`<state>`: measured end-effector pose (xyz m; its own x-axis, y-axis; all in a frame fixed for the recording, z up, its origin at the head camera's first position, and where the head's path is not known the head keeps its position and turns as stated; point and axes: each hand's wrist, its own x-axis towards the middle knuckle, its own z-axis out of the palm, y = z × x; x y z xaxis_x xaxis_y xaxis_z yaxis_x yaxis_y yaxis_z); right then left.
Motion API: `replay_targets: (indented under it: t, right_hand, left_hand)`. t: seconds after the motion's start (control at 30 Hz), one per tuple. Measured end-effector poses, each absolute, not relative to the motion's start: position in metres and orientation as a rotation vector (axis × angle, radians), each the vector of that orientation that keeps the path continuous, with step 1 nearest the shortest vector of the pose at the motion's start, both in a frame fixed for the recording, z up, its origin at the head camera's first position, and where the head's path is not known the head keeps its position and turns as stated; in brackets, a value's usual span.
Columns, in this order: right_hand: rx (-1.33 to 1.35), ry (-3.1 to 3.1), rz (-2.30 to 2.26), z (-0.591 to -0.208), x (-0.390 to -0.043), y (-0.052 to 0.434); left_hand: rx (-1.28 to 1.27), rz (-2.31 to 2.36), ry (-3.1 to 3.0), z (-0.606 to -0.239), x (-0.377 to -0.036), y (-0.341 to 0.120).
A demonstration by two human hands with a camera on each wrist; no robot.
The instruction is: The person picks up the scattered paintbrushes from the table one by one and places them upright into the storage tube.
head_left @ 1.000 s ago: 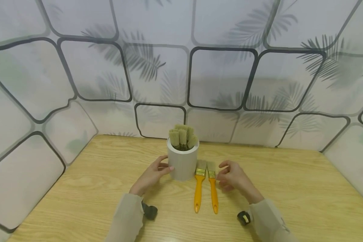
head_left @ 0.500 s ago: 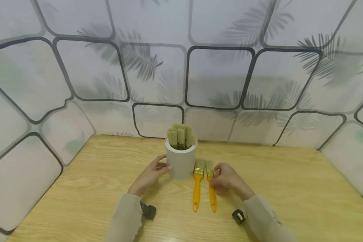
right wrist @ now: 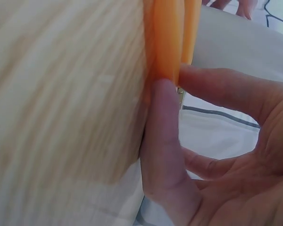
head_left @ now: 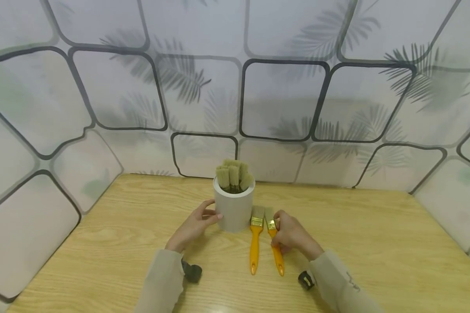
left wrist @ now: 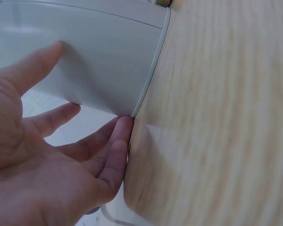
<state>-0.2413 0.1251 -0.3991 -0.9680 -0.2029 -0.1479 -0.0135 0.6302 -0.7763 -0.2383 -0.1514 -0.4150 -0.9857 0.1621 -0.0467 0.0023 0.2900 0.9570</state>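
A white cylindrical container point(head_left: 233, 213) stands upright on the table, bristle ends of several paintbrushes point(head_left: 233, 174) showing above its rim. My left hand point(head_left: 193, 225) rests its thumb and fingers against the container's left side; in the left wrist view the thumb point(left wrist: 42, 63) touches the wall. Right of the container lie two paintbrushes with orange handles, bristles pointing away from me. The wider paintbrush point(head_left: 255, 243) is untouched. My right hand point(head_left: 291, 232) pinches the narrower paintbrush point(head_left: 278, 258) by its handle; the right wrist view shows thumb and finger at the orange handle point(right wrist: 167, 42).
The wood-grain table point(head_left: 368, 252) extends to both sides. A patterned wall covering point(head_left: 282, 100) rises behind it and along the sides. Dark wrist devices point(head_left: 192, 273) sit at both sleeves.
My right hand has moved left onto the narrower paintbrush and taken hold of its handle. That brush has turned slightly, its handle end swinging right. The left hand stays at the container.
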Motion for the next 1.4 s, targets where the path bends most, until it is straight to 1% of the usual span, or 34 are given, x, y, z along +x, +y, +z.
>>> replay_targets:
  t: [0.5, 0.87, 1.4]
  right_hand:
    - [-0.238, 2.651, -1.319, -0.399, -0.244, 0.132]
    - [-0.287, 2.611, -1.556, -0.397, -0.246, 0.142]
    - [-0.243, 2.492, -1.812, -0.387, -0.249, 0.143]
  left_hand:
    - [0.155, 1.789, 2.417, -0.417, -0.238, -0.152]
    - [0.146, 1.806, 2.398, -0.416, -0.236, -0.151]
    - [0.147, 1.794, 2.407, -0.416, -0.236, -0.152]
